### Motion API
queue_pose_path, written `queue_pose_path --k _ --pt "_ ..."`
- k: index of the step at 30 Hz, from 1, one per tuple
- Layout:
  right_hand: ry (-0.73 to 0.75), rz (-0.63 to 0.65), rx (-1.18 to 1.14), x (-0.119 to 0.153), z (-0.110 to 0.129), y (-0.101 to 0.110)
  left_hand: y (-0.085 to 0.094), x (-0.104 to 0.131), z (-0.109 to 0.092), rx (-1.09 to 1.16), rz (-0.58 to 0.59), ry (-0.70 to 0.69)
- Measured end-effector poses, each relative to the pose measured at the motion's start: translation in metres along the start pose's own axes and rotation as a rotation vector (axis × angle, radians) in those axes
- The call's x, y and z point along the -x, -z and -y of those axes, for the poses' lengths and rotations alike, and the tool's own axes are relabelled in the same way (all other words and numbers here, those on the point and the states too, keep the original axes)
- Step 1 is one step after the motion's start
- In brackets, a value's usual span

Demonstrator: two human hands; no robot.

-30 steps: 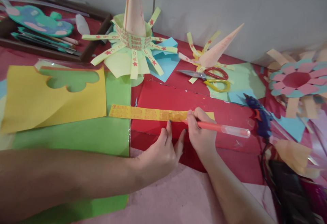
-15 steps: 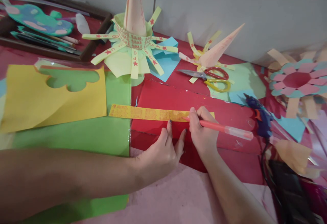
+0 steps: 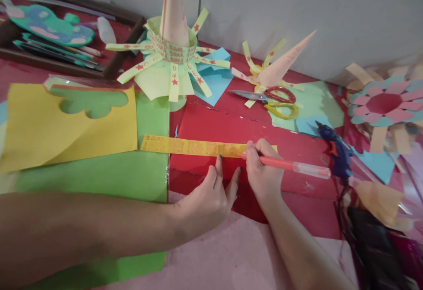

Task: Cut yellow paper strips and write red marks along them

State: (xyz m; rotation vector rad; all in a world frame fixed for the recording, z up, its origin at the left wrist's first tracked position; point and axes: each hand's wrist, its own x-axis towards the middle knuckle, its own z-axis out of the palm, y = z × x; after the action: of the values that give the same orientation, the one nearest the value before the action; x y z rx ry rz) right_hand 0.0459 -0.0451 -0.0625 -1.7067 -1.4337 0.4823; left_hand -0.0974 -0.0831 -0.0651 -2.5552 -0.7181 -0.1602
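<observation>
A yellow paper strip (image 3: 191, 146) lies across red sheets (image 3: 211, 124), its left end over a green sheet (image 3: 99, 173). Rows of small red marks cover much of it. My right hand (image 3: 264, 171) is closed around a red pen (image 3: 280, 162), whose tip touches the strip near its lower edge. A clear cap sits on the pen's back end. My left hand (image 3: 209, 195) has its fingers spread, one fingertip pressing on the strip's lower edge just left of the pen tip. My right fingers hide part of the strip toward its right end.
Behind stand a paper cone with star-marked strips (image 3: 175, 52), a tilted cone (image 3: 280, 63) and scissors (image 3: 274, 100). A blue glue gun (image 3: 337, 149) with its cord lies right. At left are a yellow cut-out sheet (image 3: 66, 131) and a brown tray (image 3: 109, 72) of tools.
The pen and my right hand have shifted very slightly to the right along the strip. My left hand and the strip stay in place.
</observation>
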Motion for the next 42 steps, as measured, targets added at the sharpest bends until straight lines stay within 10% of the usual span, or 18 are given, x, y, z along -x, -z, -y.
queue_pose_path --k 33,42 --pt "-0.109 0.053 -0.076 -0.0017 -0.0026 0.0004 -0.0025 0.0003 -0.0006 0.021 -0.024 0.007" --pt "0.158 0.017 0.075 0.0010 0.0028 -0.0012 -0.0033 -0.0001 -0.0010 0.051 -0.038 0.019"
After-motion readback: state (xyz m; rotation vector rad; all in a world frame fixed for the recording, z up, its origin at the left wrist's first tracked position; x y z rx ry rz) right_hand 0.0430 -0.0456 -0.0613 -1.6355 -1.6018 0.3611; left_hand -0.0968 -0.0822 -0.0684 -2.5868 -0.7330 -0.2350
